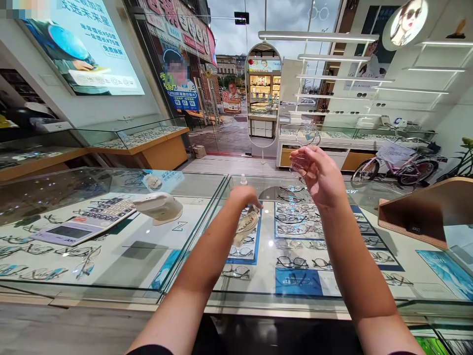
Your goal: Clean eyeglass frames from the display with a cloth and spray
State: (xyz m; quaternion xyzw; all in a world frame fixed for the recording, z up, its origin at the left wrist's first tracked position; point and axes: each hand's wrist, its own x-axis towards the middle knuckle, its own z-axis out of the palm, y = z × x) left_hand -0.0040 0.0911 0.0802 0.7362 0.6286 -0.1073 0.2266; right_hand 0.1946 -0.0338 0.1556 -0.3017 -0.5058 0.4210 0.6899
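My right hand [320,175] is raised over the counter, pinching a pair of thin-rimmed clear glasses [308,133] between thumb and fingers. My left hand [247,195] reaches low over the glass counter, its wrist bent and fingers pointing down to the right. Just above it shows the white top of a small spray bottle [243,179]; my hand hides the rest, so whether I grip it is unclear. A pale patch below that hand may be its reflection. Left of it, a crumpled beige cloth [158,207] lies on the glass near a calculator [86,222].
Rows of spectacles [291,262] lie inside the glass display counter [258,291]. A brown wooden stand [414,222] is at the right. Beyond are an oval standing mirror [263,140], pink bicycle [399,165], wall shelves [340,79] and another display case [144,148].
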